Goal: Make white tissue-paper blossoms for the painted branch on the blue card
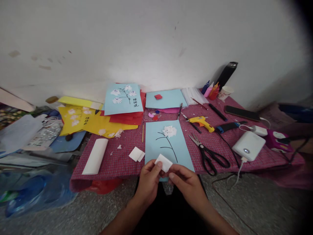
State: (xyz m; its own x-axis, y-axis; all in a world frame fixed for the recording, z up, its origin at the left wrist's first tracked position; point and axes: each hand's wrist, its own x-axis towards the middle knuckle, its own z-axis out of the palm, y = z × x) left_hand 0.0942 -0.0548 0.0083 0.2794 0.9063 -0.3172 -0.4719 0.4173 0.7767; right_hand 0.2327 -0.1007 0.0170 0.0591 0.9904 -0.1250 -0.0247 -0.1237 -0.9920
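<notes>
My left hand (149, 178) pinches a small square of folded white paper (163, 163) between thumb and fingers. At its right edge, my right hand (186, 182) has curled fingers and thumb closed on the same paper; the exact contact is partly hidden. Beneath lies a light blue sheet (153, 143) with drawn black stems and a white ruffled paper flower (169, 131) at the top. Two more white paper squares (136, 154) overlap to the left. Farther left rests a folded white paper strip (96, 156).
Black-handled scissors (207, 156) and a yellow glue gun (201, 122) lie to the right, with a white power bank (248, 146) and cables beyond. A finished flower card (122, 99), paint bottles (214, 91), a paper cup (225, 93) and a black flask (227, 75) stand along the wall.
</notes>
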